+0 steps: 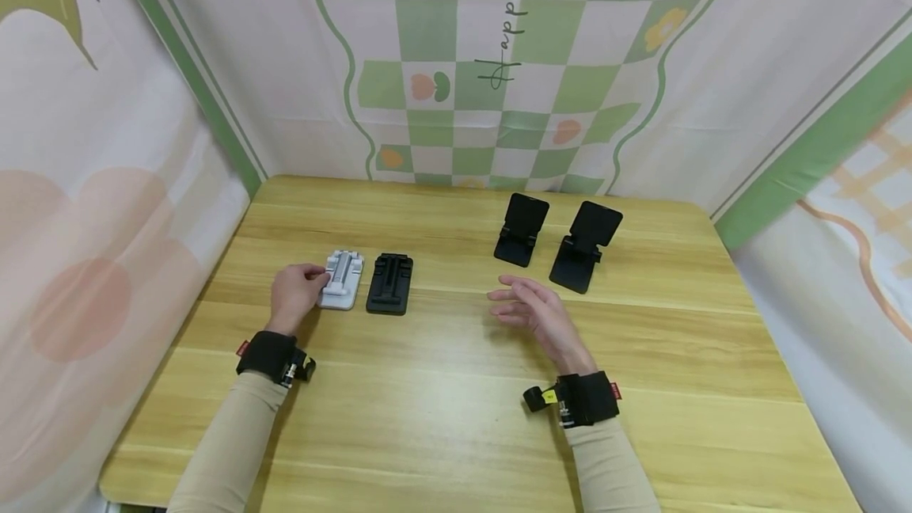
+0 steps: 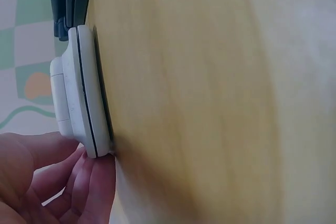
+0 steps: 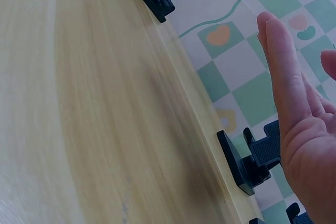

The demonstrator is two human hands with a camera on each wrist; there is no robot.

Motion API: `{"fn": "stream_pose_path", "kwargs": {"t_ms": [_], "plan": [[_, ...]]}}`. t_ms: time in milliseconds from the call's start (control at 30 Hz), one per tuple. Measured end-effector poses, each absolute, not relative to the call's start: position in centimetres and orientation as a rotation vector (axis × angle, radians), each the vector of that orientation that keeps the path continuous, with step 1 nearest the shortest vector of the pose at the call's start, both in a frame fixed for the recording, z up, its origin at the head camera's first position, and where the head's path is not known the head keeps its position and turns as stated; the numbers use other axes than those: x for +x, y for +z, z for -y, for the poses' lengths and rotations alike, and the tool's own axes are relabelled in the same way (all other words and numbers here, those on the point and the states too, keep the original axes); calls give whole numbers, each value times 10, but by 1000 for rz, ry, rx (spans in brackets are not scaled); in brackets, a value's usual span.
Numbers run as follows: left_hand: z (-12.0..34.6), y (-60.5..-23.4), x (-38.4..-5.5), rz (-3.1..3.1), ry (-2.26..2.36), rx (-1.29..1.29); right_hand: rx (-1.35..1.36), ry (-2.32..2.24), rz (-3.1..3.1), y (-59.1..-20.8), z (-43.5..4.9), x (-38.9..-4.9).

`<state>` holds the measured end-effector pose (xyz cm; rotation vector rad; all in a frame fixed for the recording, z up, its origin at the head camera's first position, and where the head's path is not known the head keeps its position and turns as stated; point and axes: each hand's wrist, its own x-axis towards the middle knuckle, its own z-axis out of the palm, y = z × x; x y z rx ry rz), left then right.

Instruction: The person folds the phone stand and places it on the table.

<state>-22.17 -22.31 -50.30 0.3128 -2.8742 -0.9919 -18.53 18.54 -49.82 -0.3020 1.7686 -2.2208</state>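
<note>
At the table's left side my left hand (image 1: 292,298) pinches the near left edge of a white folded phone stand (image 1: 347,279). In the left wrist view the thumb and fingertips close on one end of the white stand, which lies flat at the tabletop. Just right of it lies a black folded phone stand (image 1: 389,285). My right hand (image 1: 536,317) hovers over the table with fingers extended, holding nothing. Beyond it stand two black unfolded phone stands, a smaller one (image 1: 526,216) and a larger one (image 1: 595,225), their plates tilted up.
A wood-grain table (image 1: 427,418) carries all the stands. Behind its far edge hangs a patterned curtain (image 1: 285,62) with green checks, and more printed cloth closes off both sides. Each wrist wears a black strap (image 1: 590,398) with a small camera.
</note>
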Motion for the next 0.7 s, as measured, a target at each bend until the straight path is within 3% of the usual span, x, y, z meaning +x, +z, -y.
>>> {"fn": "stream_pose_path", "kwargs": {"t_ms": [700], "plan": [[218,-504,-211,2775,-971,275,-279,-2151,-1892,-498,-192,-192]]}}
